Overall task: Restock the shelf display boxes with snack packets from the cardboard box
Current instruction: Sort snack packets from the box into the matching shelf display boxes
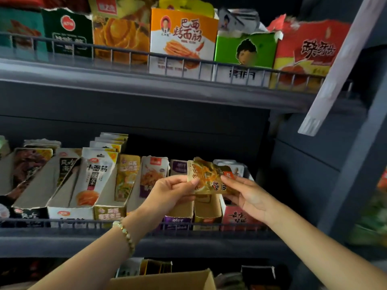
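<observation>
Pinching a gold packet (pixel 209 176) from both sides, the left hand (pixel 171 191) holds its left edge between thumb and fingers, and the right hand (pixel 249 195) grips its right edge. The packet is held over a gold display box (pixel 207 212) near the right end of the lower shelf (pixel 62 241), between a purple box (pixel 178 220) and a pink box (pixel 236 218). A cardboard box (pixel 167 281) shows under the shelf, at the bottom edge of the view. A beaded bracelet (pixel 125 235) circles the left wrist.
</observation>
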`<state>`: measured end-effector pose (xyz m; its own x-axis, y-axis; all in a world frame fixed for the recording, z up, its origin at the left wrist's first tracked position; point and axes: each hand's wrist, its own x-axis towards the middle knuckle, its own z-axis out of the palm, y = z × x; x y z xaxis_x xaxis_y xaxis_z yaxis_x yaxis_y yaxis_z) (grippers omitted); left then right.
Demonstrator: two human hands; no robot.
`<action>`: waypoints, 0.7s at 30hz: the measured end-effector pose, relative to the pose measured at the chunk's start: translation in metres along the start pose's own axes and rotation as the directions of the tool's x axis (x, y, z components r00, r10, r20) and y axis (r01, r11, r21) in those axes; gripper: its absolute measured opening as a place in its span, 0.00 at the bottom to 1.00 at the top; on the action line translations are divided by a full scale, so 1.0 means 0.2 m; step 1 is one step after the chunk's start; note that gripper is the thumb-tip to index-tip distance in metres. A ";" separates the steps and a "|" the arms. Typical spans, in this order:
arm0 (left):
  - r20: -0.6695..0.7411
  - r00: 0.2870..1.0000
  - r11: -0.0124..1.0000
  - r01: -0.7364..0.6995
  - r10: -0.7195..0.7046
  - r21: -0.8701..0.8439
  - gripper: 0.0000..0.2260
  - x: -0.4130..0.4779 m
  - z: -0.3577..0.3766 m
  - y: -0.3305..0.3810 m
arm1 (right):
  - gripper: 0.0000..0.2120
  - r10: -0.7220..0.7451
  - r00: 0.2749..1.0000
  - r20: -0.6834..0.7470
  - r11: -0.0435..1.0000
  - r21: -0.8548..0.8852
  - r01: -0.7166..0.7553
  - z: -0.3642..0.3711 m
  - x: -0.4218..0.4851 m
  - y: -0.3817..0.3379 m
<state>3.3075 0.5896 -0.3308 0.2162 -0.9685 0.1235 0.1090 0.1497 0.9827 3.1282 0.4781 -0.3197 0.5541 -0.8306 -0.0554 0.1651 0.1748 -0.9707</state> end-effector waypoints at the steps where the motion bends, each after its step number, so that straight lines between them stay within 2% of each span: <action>1: -0.012 1.000 0.999 -0.012 0.013 0.048 0.09 0.03 0.01 -0.01 | 0.10 -0.027 1.000 -0.011 0.998 -0.053 0.027 -0.03 0.01 -0.02; 3: -0.029 0.995 0.952 -0.081 0.093 0.296 0.08 0.09 0.00 -0.06 | 0.14 -0.120 0.989 -0.082 0.967 -0.237 0.098 -0.10 0.05 -0.06; 5: 0.038 0.985 0.792 -0.157 0.166 0.591 0.10 0.16 -0.05 -0.13 | 0.12 -0.233 0.964 -0.132 0.893 -0.421 0.158 -0.14 0.10 -0.13; 6: 0.072 0.985 0.703 -0.161 0.155 0.693 0.13 0.19 -0.06 -0.16 | 0.11 -0.281 0.952 -0.122 0.842 -0.507 0.184 -0.16 0.12 -0.16; 9: 0.149 0.988 0.488 -0.150 0.042 0.860 0.19 0.25 -0.08 -0.24 | 0.09 -0.354 0.935 -0.024 0.638 -0.738 0.223 -0.15 0.23 -0.24; 12: 0.208 0.977 0.363 -0.175 -0.054 0.915 0.18 0.29 -0.08 -0.29 | 0.06 -0.356 0.932 0.064 0.483 -0.841 0.242 -0.09 0.34 -0.23; 14: 0.208 0.976 0.347 -0.175 -0.058 0.921 0.15 0.31 -0.08 -0.31 | 0.07 -0.339 0.932 0.129 0.380 -0.887 0.261 -0.04 0.44 -0.20; 18: 0.223 0.974 0.385 -0.192 -0.039 0.903 0.08 0.35 -0.09 -0.33 | 0.12 -0.233 0.934 0.273 0.150 -0.938 0.311 0.04 0.59 -0.11; 21: 0.239 0.971 0.389 -0.211 -0.025 0.897 0.09 0.36 -0.10 -0.34 | 0.14 -0.167 0.924 0.343 -0.001 -0.938 0.348 0.04 0.65 -0.03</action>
<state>3.3343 0.5129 -0.3917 -0.0252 -0.9915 0.1280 -0.8731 0.0842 0.4802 3.2057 0.3733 -0.3186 0.7644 -0.6157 0.1916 -0.5725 -0.7847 -0.2375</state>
